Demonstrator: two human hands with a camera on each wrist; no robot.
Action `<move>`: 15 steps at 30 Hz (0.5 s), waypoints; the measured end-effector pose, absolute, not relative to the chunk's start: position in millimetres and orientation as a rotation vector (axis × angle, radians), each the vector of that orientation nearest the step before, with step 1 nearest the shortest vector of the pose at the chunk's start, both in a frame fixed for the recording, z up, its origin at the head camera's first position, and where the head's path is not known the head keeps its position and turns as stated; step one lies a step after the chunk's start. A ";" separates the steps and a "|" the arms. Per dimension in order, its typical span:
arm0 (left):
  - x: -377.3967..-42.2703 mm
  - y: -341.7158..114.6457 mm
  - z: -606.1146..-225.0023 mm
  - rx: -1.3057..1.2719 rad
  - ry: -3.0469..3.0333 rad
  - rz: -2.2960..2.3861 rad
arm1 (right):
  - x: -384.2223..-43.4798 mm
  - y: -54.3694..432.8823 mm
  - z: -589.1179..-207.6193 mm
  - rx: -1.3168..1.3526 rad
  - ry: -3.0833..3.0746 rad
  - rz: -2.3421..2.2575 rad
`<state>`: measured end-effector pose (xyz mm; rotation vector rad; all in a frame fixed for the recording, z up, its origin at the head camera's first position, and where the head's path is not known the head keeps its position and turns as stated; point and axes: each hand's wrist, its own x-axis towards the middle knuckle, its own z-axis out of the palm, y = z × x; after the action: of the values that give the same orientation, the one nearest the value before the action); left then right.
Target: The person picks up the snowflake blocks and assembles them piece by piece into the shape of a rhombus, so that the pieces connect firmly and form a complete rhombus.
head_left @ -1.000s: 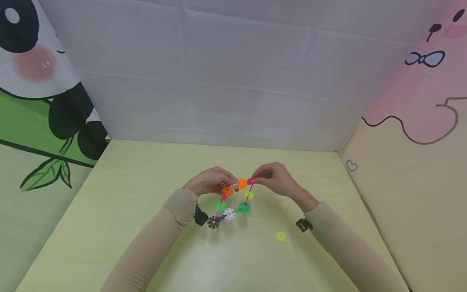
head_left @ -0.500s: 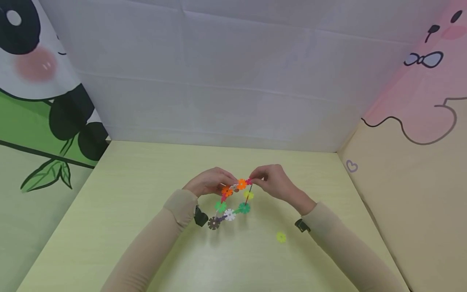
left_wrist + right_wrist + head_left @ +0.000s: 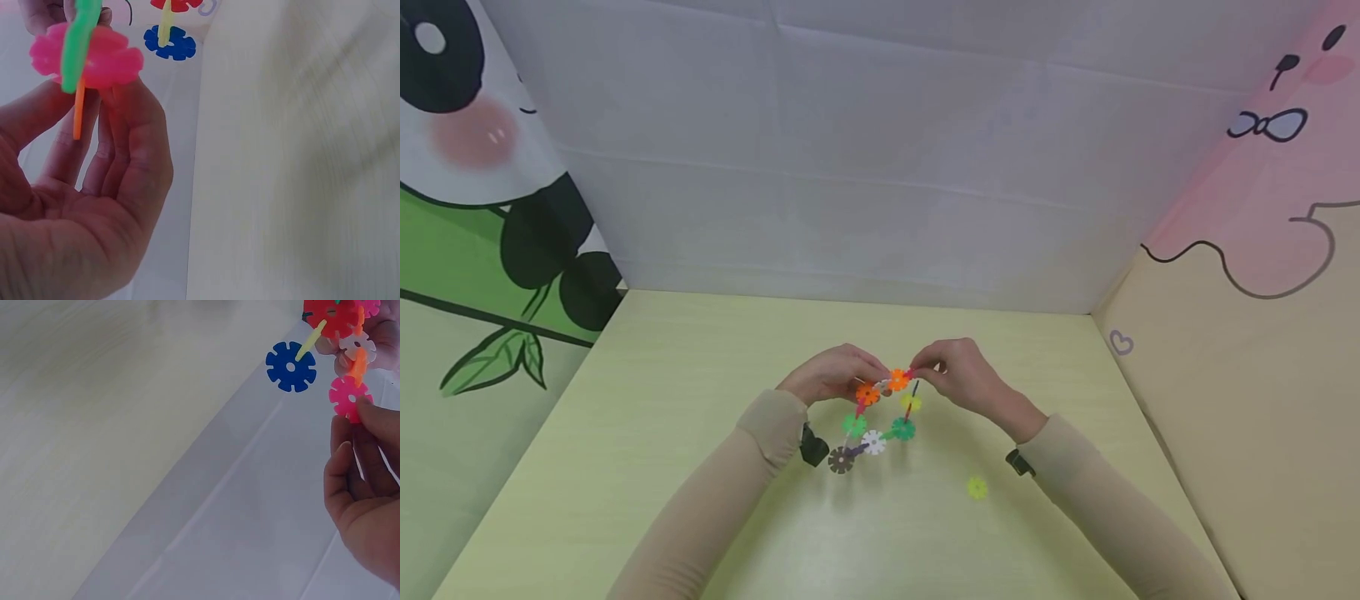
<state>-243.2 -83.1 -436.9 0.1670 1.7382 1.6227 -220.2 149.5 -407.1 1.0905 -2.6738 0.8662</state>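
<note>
A curved chain of slotted plastic snowflake discs hangs between the hands in the head view, with an orange disc (image 3: 868,393), a green disc (image 3: 853,426), a dark disc (image 3: 841,460) and a teal disc (image 3: 903,429) among them. My left hand (image 3: 833,373) grips the chain near a white disc (image 3: 359,347). Thumb and fingers of my right hand (image 3: 958,377) pinch a pink disc (image 3: 347,399) joined edgewise to an orange disc (image 3: 358,367). At the chain's other end a blue disc (image 3: 291,367) sits apart from the pink one, linked through a pale yellow disc (image 3: 311,340) to a red disc (image 3: 330,317).
One loose yellow disc (image 3: 977,487) lies on the pale tabletop (image 3: 850,550), left of the right wrist's camera (image 3: 1020,462). A white cloth wall (image 3: 865,208) stands behind the table, with printed panels on both sides.
My right hand has shifted slightly left, and the pink disc between its fingers has turned more edge-on. The left hand stays nearly still; the loose yellow disc has not moved.
</note>
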 end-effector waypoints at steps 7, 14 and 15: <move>-243.4 -82.8 -437.5 0.166 1.748 1.625 | -219.2 148.9 -407.8 1.115 -2.632 0.876; -241.6 -81.6 -435.4 0.150 1.772 1.628 | -220.1 148.4 -412.0 1.118 -2.597 0.866; -241.4 -81.6 -435.2 0.145 1.774 1.628 | -220.1 148.3 -412.3 1.122 -2.591 0.866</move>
<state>-241.4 -81.6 -435.2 0.1450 1.7741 1.6276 -220.1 148.3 -412.3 1.1217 -2.5914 0.8657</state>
